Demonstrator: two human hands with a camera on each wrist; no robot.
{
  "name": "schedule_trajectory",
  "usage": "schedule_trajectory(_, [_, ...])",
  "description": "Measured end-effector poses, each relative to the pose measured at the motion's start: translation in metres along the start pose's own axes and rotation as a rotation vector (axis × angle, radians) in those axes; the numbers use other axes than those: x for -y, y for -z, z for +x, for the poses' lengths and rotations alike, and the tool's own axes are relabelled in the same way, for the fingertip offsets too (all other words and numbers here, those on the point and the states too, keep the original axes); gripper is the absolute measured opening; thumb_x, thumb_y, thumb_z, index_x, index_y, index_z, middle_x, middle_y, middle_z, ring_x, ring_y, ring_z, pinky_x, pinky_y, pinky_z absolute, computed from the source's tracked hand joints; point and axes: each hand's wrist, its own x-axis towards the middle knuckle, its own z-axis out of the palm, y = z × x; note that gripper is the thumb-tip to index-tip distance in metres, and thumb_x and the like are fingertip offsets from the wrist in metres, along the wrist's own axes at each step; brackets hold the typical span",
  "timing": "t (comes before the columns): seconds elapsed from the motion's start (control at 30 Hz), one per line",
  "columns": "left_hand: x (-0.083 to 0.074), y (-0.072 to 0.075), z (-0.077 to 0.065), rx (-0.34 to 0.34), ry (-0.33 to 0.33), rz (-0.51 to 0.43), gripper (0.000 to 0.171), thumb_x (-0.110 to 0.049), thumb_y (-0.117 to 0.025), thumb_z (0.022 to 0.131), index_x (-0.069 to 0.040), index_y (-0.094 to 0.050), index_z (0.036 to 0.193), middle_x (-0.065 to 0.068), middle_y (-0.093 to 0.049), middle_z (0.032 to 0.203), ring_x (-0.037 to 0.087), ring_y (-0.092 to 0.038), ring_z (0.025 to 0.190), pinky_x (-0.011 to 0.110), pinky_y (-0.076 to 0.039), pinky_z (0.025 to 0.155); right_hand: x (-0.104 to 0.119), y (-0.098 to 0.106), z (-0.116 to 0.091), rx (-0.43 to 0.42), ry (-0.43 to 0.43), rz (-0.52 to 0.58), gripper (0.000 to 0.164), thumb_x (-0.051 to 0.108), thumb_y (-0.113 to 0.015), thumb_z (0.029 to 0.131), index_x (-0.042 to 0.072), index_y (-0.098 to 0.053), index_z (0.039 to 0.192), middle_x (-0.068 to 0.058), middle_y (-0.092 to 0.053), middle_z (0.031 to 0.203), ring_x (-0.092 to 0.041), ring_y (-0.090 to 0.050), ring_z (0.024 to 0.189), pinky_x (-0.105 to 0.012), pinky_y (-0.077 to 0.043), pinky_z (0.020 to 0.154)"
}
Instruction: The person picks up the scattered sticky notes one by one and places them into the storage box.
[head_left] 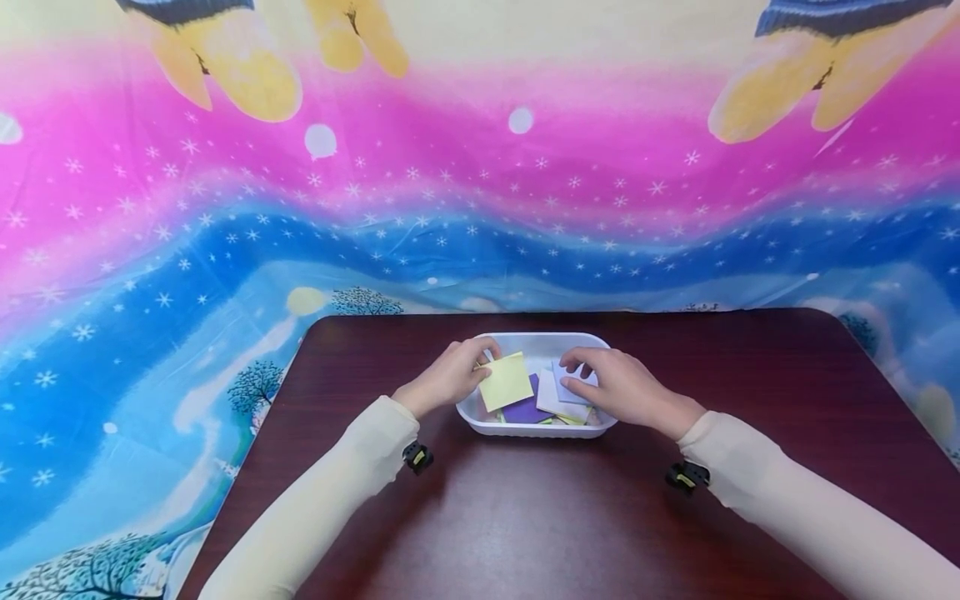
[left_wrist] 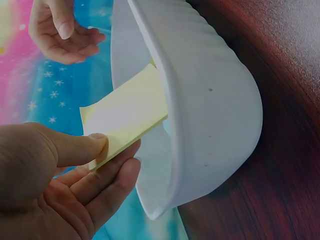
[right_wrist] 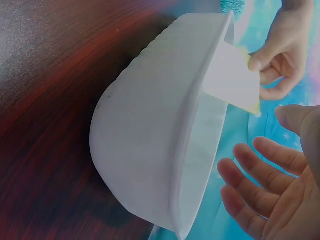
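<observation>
My left hand pinches a pale yellow sticky note pad between thumb and fingers, over the left part of a white plastic basin. In the left wrist view the yellow pad is a thin stack, tilted across the basin's rim. Over the basin's right side hovers my right hand, its fingers loosely bent and holding nothing, as the right wrist view shows of that hand. Inside the basin lie a purple pad, a white pad and a light blue pad, overlapping one another.
The basin stands near the far edge of a dark red-brown wooden table. Behind it hangs a colourful cloth with snowflakes and trees. Black straps with small devices sit at both wrists over the pale sleeves.
</observation>
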Motion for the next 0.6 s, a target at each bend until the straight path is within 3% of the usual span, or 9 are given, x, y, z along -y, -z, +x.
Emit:
schedule_trajectory(0.4, [0.0029,-0.0066,0.0079,0.073,0.056,0.056,0.041,0.002,-0.051,0.090,-0.014,-0.053,0.127,0.004,-0.065,0.099,0.013,-0.058,0.086,0.027,-0.048,0.073,0.0048,-0.0021,0.0047,0.004,0.011,-0.003,0.033,0.032,-0.064,0.086,0.013,-0.066,0.114,0.000,-0.066,0.103,-0.014,-0.060,0.089,-0.034,-0.050,0.072])
schedule_trajectory(0.6, [0.0054,-0.0088,0.0100,0.077,0.007,0.126,0.036,-0.011,-0.058,0.089,-0.011,-0.055,0.125,0.006,-0.065,0.105,0.015,-0.059,0.092,0.030,-0.047,0.080,0.0047,-0.0024,0.0055,0.007,0.009,-0.009,0.034,0.033,-0.064,0.086,0.013,-0.066,0.114,0.001,-0.066,0.103,-0.013,-0.060,0.088,-0.034,-0.050,0.072])
